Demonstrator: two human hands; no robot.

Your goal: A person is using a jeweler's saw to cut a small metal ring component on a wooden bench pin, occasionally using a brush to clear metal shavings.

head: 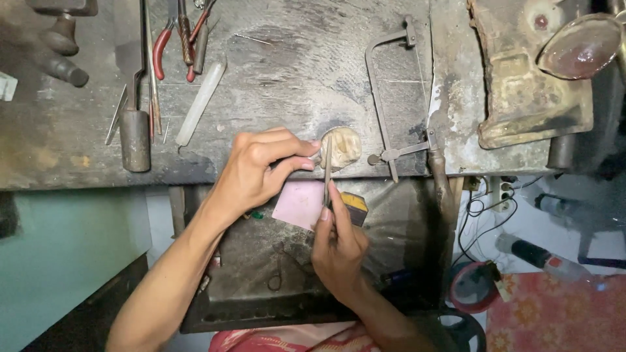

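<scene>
Broadly, the worn grey surface (293, 72) fills the upper view, its front edge running left to right above a dark tray (261, 306); at that edge juts a pale wooden bench peg (344, 147), and both hands meet just there. Left hand (261, 171) comes in from the lower left, its fingers pinched together against the peg's left side on something too small to make out; right hand (338, 244) rises from below, fingers clamped on a slim file (327, 171). That file stands nearly upright in the view, long axis pointing away from the person, tip on the peg, touching the left fingertips. Just right lies a jeweller's saw frame (391, 98), close but not in the path; pink paper (298, 203) sits beneath the hands; red-handled pliers (171, 40) and a white stick (202, 98) lie well apart, upper left.
</scene>
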